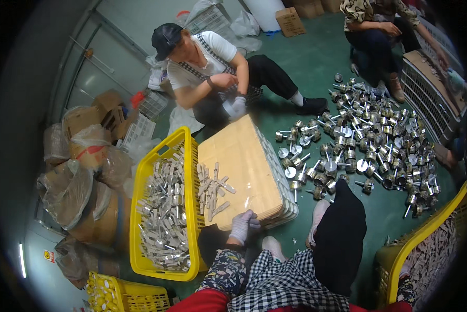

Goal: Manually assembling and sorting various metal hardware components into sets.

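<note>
Peeking sleeve (406, 290), right grip (404, 269) unclear

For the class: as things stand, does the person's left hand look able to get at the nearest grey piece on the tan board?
Probably yes: the gloved left hand is at the near edge of the tan board, and the grey piece lies close by, nothing visibly between.

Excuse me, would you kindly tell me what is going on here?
The camera wearer's gloved left hand is at the near edge of a cardboard sheet bearing scattered grey strips. The right sleeve is at a yellow basket; the right hand is hard to make out. A co-worker is opposite, and metal parts with rods lie heaped on the floor.
</note>
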### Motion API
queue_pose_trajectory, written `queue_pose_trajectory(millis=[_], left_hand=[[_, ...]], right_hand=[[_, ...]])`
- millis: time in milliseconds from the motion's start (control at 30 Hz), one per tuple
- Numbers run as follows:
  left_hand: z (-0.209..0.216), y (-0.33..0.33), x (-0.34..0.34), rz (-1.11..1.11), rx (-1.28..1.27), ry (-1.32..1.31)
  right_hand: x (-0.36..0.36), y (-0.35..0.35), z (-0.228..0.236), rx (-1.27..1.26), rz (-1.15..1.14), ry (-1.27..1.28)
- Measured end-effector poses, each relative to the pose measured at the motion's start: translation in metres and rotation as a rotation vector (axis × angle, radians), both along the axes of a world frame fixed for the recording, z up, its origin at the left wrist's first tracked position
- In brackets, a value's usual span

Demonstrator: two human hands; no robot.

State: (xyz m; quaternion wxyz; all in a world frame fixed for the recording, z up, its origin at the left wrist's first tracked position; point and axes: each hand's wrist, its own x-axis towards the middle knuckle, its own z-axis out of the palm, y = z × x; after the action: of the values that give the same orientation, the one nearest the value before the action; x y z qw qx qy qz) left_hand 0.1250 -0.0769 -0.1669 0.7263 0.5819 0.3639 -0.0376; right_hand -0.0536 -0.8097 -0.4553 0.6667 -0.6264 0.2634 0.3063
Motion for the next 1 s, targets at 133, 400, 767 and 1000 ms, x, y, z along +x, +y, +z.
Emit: queue_pose_trajectory(millis=[133, 400, 767, 1000], left_hand=[[0.026, -0.018, 0.005, -0.013, 0.118, 0.000], [0.016, -0.010, 0.001, -0.017, 0.106, 0.000], [0.004, -0.003, 0.004, -0.047, 0.051, -0.035], [-0.002, 0.000, 0.003, -0.024, -0.073, -0.121]], right_hand=[[-0.009, -0.015, 0.007, 0.119, -0.099, 0.003], [0.016, -0.012, 0.007, 0.409, -0.294, -0.050], [0.064, -0.004, 0.139, -0.087, -0.627, -0.375], [0.053, 0.008, 0.323, -0.399, -1.102, -0.374]])
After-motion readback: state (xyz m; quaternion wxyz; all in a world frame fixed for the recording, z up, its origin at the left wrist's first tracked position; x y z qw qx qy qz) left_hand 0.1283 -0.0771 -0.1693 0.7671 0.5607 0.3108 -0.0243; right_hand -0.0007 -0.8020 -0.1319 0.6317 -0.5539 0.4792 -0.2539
